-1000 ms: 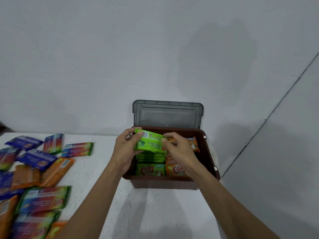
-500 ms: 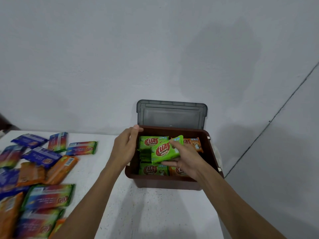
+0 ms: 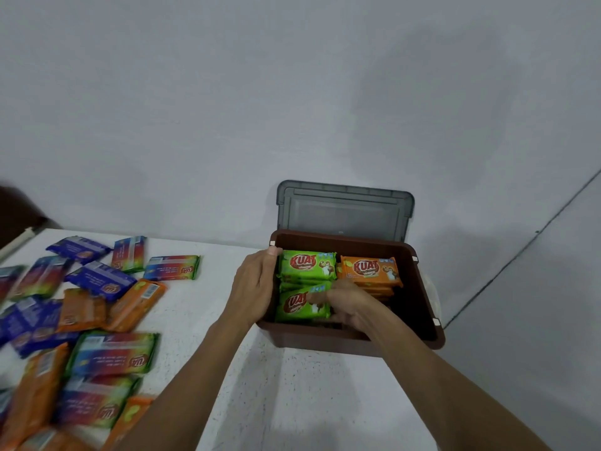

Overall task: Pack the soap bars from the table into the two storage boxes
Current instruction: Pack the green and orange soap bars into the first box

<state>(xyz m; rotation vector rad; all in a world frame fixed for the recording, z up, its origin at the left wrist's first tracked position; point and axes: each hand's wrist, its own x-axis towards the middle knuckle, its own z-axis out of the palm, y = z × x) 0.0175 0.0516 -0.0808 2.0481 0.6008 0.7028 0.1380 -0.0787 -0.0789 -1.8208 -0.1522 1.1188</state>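
A big grey wall [image 3: 195,109] stands behind everything. In front of it is a white table [image 3: 286,402].

A brown box [image 3: 312,336] sits at the far right corner of the table. Its grey lid [image 3: 344,213] is open and stands up against the wall.

Lots of loose soap bars [image 3: 110,353] lie in a messy heap along the left edge of the table, well apart from the box. They are blue, orange and rainbow colored.

Inside the box, a far green bar [image 3: 307,265] lies on top of a stack by the left wall. An orange bar [image 3: 370,271] lies just beside it, on top of another stack. A near green bar [image 3: 296,307] sits by the front wall.

The left hand [image 3: 255,288] is on the left wall of the box, thumb up by the far corner. Its fingers are hidden, so I cannot tell how they are.

The right hand [image 3: 354,307] is inside the box. Its fingers [image 3: 317,298] lie on the near green bar. The hand is blurry, so I cannot tell if it holds the bar or just touches it.
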